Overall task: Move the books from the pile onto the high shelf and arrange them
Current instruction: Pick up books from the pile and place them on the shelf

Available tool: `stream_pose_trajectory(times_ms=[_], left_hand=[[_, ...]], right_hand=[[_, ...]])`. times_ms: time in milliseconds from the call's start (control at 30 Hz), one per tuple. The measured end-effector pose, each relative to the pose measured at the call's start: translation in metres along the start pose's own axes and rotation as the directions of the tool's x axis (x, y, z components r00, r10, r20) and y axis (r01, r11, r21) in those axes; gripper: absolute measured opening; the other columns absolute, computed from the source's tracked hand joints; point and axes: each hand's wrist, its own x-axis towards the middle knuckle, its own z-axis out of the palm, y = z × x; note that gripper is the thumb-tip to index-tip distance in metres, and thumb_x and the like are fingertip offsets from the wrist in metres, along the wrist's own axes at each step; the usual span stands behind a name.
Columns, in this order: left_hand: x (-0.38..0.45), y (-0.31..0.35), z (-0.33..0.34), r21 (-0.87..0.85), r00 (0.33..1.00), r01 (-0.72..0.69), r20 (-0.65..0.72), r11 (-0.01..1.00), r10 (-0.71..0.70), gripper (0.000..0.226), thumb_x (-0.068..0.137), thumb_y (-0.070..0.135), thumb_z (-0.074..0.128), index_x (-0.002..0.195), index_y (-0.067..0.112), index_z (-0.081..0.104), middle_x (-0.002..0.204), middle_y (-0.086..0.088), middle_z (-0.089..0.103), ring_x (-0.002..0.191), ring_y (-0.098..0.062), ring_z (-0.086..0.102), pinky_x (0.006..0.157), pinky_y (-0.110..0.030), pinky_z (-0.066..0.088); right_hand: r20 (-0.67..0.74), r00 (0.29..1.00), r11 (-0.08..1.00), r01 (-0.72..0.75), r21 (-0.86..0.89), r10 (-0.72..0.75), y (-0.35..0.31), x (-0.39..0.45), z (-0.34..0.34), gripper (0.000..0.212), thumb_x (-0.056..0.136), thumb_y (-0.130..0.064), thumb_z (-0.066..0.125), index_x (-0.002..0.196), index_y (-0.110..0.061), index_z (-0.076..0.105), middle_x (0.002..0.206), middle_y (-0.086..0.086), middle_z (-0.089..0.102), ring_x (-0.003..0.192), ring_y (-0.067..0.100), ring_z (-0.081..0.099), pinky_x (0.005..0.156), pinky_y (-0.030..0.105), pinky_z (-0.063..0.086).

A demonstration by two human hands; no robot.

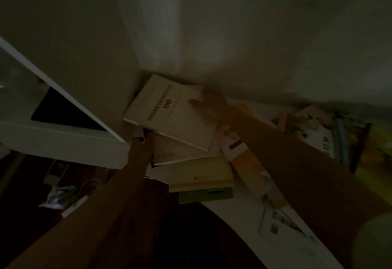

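Note:
The scene is dim. A white book [169,111] with a small red mark on its cover lies on top of a loose stack in the corner of a white shelf [237,211]. My right hand [209,104] grips its far right edge, thumb on the cover. My left hand [141,144] reaches under the stack's near left corner; its fingers are hidden beneath the books. Below the white book lie another white book [180,154], a pale yellow book [201,173] and a green one [205,196].
An orange and white book [244,158] lies under my right forearm. Colourful books [331,139] and loose printed sheets [280,222] are spread to the right. White walls meet behind the stack. A white cabinet door frame [63,103] stands left; cables lie on the dark floor below.

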Motion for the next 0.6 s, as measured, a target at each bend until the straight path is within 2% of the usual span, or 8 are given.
stream_pose_trajectory(times_ms=[67,133,167,267,333,400,467,600], left_hand=[[0.005,0.001,-0.002,-0.048,0.999,0.037,0.026,0.998,-0.036,0.036,0.096,0.045,0.039,0.095,0.012,0.054,0.095,-0.005,0.052,0.110,-0.032,0.050,0.099,-0.052,0.042],[0.009,0.005,-0.003,-0.078,0.995,0.086,0.056,0.993,-0.082,0.047,0.095,0.051,0.035,0.111,0.011,0.053,0.104,-0.006,0.049,0.111,-0.031,0.050,0.100,-0.051,0.041],[0.011,0.007,-0.004,-0.086,0.992,0.105,0.076,0.991,-0.098,0.045,0.095,0.051,0.035,0.108,0.012,0.053,0.104,-0.006,0.049,0.108,-0.030,0.050,0.100,-0.051,0.042],[0.015,0.009,-0.006,-0.104,0.989,0.109,0.111,0.989,-0.098,0.038,0.096,0.048,0.036,0.072,0.019,0.046,0.079,-0.002,0.048,0.079,-0.022,0.050,0.098,-0.047,0.044],[0.016,0.009,-0.006,-0.106,0.986,0.115,0.131,0.988,-0.101,0.038,0.096,0.048,0.036,0.072,0.021,0.047,0.080,-0.002,0.050,0.074,-0.018,0.049,0.097,-0.044,0.046],[0.016,0.011,-0.006,-0.125,0.982,0.121,0.159,0.985,-0.100,0.042,0.095,0.051,0.036,0.092,0.015,0.057,0.091,-0.004,0.054,0.078,-0.018,0.052,0.090,-0.040,0.049],[0.015,0.015,-0.003,-0.124,0.976,0.128,0.192,0.984,-0.103,0.056,0.093,0.055,0.037,0.124,0.010,0.048,0.098,-0.003,0.055,0.082,-0.017,0.053,0.080,-0.033,0.049],[0.018,0.020,0.004,-0.139,0.969,0.156,0.216,0.978,-0.124,0.094,0.081,0.065,0.048,0.148,0.011,0.013,0.145,-0.009,0.036,0.126,-0.027,0.043,0.106,-0.042,0.037]], right_hand=[[-0.025,0.999,0.998,-0.025,-0.059,0.023,-0.001,0.003,0.000,0.080,0.085,-0.063,0.048,0.143,-0.011,0.028,0.149,0.009,0.031,0.135,0.028,0.032,0.110,0.042,0.028],[-0.102,0.994,0.993,-0.046,-0.108,0.035,-0.003,-0.006,-0.008,0.082,0.081,-0.063,0.055,0.142,-0.014,0.029,0.145,0.010,0.036,0.132,0.028,0.037,0.104,0.039,0.032],[-0.116,0.992,0.993,-0.055,-0.101,0.043,-0.002,-0.015,-0.013,0.082,0.080,-0.060,0.058,0.142,-0.015,0.030,0.143,0.010,0.038,0.130,0.028,0.039,0.101,0.037,0.034],[0.005,0.994,0.994,-0.109,0.007,0.109,0.008,-0.047,-0.016,0.086,0.081,-0.054,0.062,0.146,-0.016,0.022,0.141,0.010,0.043,0.124,0.029,0.047,0.093,0.035,0.039],[0.112,0.979,0.969,-0.187,0.164,0.170,0.015,-0.065,-0.007,0.082,0.081,-0.051,0.063,0.144,-0.012,0.027,0.139,0.010,0.046,0.120,0.030,0.050,0.091,0.036,0.044],[0.121,0.967,0.914,-0.252,0.318,0.225,0.016,-0.072,0.006,0.074,0.082,-0.045,0.065,0.139,-0.010,0.035,0.138,0.009,0.046,0.122,0.029,0.049,0.092,0.034,0.043],[0.079,0.953,0.859,-0.299,0.416,0.293,0.014,-0.071,0.020,0.078,0.078,-0.047,0.068,0.139,-0.009,0.036,0.138,0.010,0.047,0.123,0.029,0.049,0.098,0.037,0.043],[0.077,0.920,0.756,-0.361,0.546,0.384,0.013,-0.066,0.032,0.084,0.070,-0.047,0.076,0.136,-0.011,0.039,0.134,0.009,0.050,0.119,0.030,0.052,0.097,0.050,0.046]])
